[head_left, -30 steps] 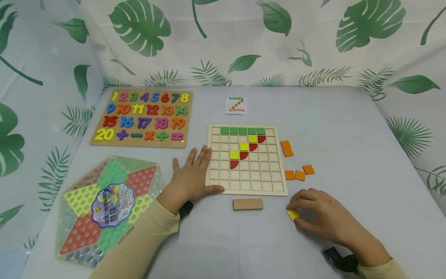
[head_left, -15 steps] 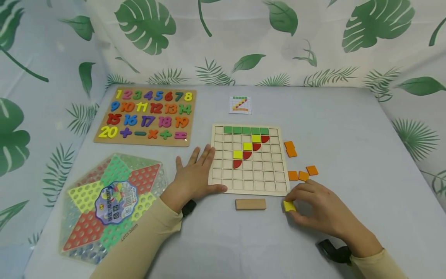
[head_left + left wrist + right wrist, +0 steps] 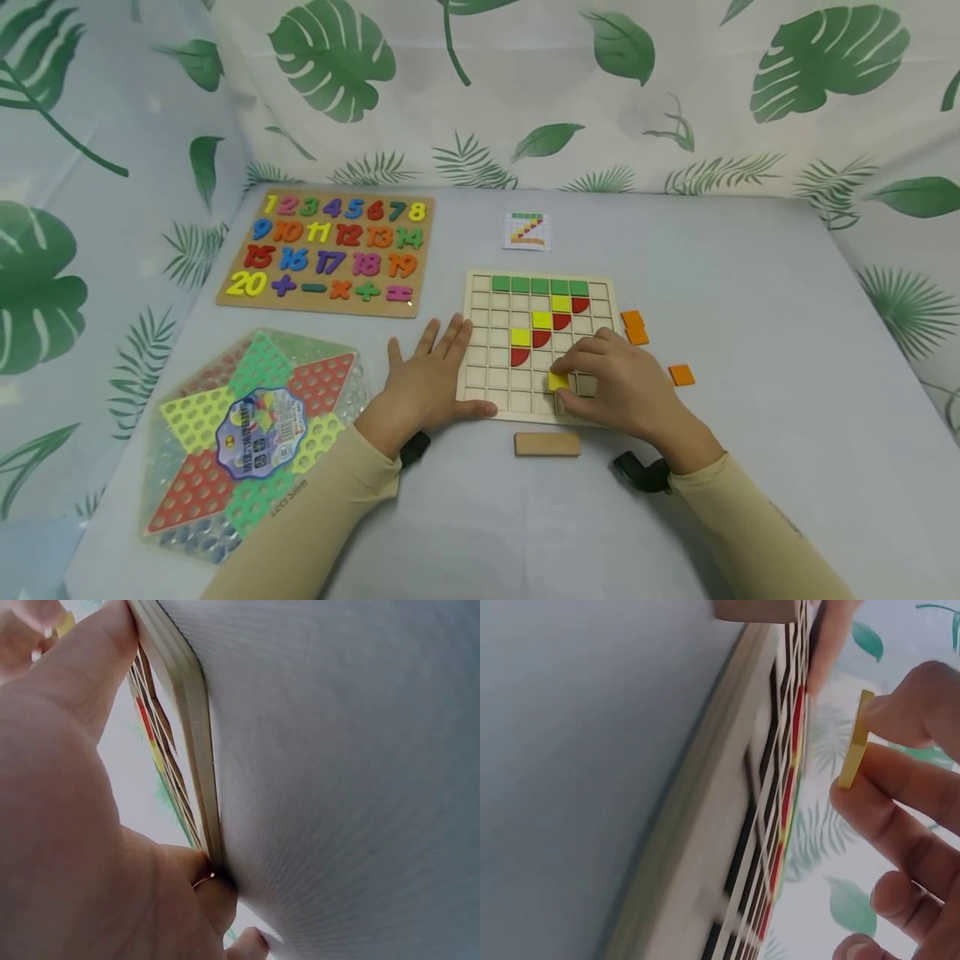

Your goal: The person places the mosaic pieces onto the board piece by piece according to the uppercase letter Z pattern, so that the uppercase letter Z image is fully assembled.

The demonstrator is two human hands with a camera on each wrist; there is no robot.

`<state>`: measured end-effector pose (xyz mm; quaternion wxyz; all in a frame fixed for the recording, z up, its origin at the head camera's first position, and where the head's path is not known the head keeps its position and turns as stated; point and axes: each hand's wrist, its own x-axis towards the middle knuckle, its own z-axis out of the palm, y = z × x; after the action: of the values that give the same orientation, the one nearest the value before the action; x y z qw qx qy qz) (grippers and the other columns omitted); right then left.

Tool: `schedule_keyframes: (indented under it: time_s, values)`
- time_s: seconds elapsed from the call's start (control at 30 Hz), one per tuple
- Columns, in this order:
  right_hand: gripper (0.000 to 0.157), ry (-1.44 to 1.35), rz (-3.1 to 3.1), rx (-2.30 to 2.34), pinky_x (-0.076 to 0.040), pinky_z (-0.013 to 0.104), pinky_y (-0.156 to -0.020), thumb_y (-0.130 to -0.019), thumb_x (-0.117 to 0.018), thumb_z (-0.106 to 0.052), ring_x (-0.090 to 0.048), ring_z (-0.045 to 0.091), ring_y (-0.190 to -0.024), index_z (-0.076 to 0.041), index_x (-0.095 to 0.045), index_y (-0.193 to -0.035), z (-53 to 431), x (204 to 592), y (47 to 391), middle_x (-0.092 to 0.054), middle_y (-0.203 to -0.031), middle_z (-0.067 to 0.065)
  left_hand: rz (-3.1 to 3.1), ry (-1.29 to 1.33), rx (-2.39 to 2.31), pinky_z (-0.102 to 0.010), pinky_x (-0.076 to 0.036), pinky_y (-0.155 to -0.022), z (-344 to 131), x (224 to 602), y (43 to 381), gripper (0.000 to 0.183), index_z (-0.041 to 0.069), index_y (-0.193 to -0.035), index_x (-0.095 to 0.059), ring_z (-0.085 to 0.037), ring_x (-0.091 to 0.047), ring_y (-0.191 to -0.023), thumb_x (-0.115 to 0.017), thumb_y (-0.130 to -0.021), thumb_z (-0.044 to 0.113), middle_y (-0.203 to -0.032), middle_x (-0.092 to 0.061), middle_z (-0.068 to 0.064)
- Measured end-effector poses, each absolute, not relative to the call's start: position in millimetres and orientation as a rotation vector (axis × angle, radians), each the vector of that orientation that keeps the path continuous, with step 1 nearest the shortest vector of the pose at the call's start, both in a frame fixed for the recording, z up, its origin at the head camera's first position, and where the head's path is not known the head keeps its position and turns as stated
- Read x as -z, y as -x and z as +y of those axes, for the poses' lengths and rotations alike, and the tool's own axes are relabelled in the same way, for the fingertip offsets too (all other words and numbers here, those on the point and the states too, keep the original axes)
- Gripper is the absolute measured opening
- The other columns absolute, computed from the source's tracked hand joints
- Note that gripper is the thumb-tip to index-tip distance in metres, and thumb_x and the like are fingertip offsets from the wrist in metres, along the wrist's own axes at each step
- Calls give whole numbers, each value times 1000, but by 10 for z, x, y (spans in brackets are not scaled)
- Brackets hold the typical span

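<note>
My right hand pinches a yellow square tile between thumb and fingers, held above the lower part of the wooden grid board. With fingers spread, my left hand rests along the board's left edge, its thumb over the near left corner. Green squares line the board's top row. Below them, yellow squares and red quarter-circle tiles step diagonally down to the left. Loose orange tiles lie right of the board; my right hand hides others there.
A small pattern card lies behind the board, and a wooden block lies in front. On the left are a number puzzle board and a hexagonal Chinese checkers set. Leaf-print cloth hangs around the table.
My right hand has carried the yellow tile from the table at the right, leftward over the board. The left hand stays at the board's edge. The head view has shifted slightly.
</note>
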<state>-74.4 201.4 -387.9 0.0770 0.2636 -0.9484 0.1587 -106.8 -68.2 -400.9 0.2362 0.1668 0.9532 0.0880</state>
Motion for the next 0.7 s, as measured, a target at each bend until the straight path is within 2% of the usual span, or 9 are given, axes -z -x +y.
schedule_keyframes:
  time_s: [0.2,0.27,0.33,0.43,0.7]
  values:
    - [22,-815,-2864,-458,-59,38,-82,-81,-88,-28,-64,23,-95,-16,-83,-99,1726,3883,973,-80,-99,1,2614,-469,-223,-76,-7,-124,-678,4022,1068,124,22,-169,5,-28,5,-165,-59,-83,84,-177,9,4]
    - [21,-843,-2857,-443,-58,38,-82,-82,-86,-27,-65,24,-94,-15,-84,-98,1643,3891,1043,-80,-98,2,2616,-472,-223,-76,-8,-124,-681,4026,1069,124,22,-169,5,-28,4,-165,-59,-83,84,-177,9,4]
    - [21,-872,-2847,-428,-55,34,-75,-81,-86,-27,-62,22,-89,-14,-84,-98,1567,3896,1104,-80,-97,1,2619,-474,-228,-77,-8,-123,-683,4026,1067,124,22,-169,4,-28,4,-165,-59,-83,85,-177,9,4]
    - [20,-916,-2849,-399,-53,32,-72,-81,-85,-25,-60,21,-87,-13,-84,-98,1478,3895,1177,-80,-96,1,2624,-480,-235,-77,-8,-123,-684,4031,1065,123,22,-169,4,-28,3,-165,-58,-83,85,-177,8,4]
    - [20,-994,-2912,-327,-54,34,-77,-85,-83,-26,-61,21,-92,-14,-83,-101,1356,3877,1295,-79,-97,1,2629,-473,-236,-77,-8,-123,-704,4045,1080,123,23,-169,5,-27,4,-165,-58,-83,85,-177,9,5]
